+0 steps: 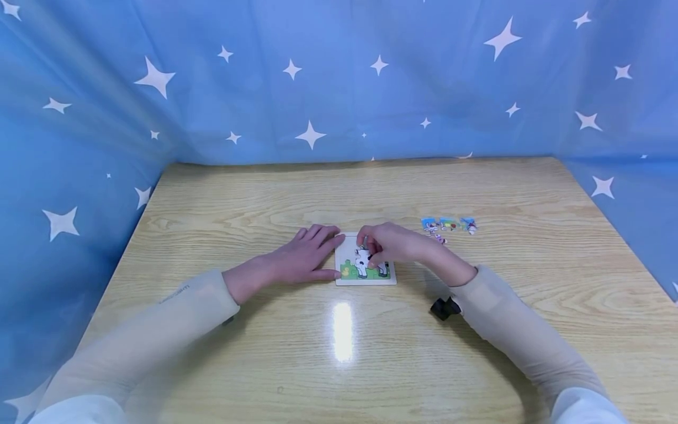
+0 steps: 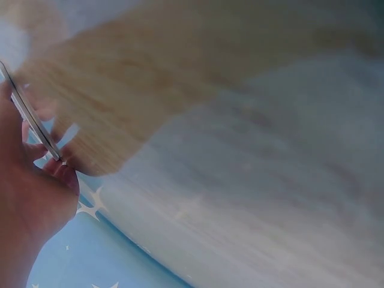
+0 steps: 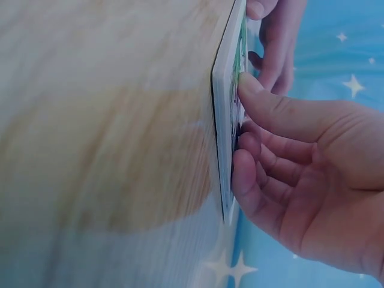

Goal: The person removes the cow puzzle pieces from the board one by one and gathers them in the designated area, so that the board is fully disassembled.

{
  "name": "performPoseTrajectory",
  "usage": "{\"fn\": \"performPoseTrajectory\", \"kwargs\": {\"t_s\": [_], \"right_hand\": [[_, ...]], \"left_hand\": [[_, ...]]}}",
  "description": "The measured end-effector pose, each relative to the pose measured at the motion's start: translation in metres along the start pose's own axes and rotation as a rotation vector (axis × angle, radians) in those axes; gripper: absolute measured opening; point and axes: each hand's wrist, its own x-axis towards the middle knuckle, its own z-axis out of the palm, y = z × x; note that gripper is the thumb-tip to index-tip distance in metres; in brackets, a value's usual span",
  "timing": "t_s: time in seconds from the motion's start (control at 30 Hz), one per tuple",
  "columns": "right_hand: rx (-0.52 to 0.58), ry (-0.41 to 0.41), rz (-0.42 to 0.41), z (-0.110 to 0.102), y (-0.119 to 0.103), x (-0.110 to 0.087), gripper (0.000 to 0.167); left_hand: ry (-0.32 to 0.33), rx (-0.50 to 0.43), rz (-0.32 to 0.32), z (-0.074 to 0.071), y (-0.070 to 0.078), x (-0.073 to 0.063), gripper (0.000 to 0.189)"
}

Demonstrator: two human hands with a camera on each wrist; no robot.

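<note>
A small jigsaw board (image 1: 365,282) with a pale frame lies on the table; cow pieces on green ground show in its lower part. My left hand (image 1: 302,257) lies along its left side, fingers extended, thumb at the lower left edge and index finger at the upper left corner. Over the board's right half, my right hand (image 1: 389,242) pinches a puzzle piece with a cow picture (image 1: 362,254) between thumb and curled fingers, close against the board. From the right wrist, the thumb (image 3: 251,84) touches the board's face, and the fingers hide most of the piece.
Several loose puzzle pieces (image 1: 449,225) lie beyond my right forearm, to the right of the board. A small black device (image 1: 445,308) sits at the right wrist. A blue curtain with white stars (image 1: 309,88) hangs around the wooden table (image 1: 238,194).
</note>
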Motion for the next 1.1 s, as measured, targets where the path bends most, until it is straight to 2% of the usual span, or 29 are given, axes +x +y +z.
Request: {"fn": "performPoseTrajectory", "kwargs": {"t_s": [0.63,1.1], "right_hand": [[-0.056,0.086,-0.013,0.005,-0.009,-0.006,0.035],[-0.060,0.141,-0.067,0.009,-0.010,-0.010,0.036]], "left_hand": [[0.012,-0.008,0.012,-0.002,0.004,-0.001,0.082],[0.007,-0.002,0.009,-0.001,0.001,-0.001,0.082]]}}
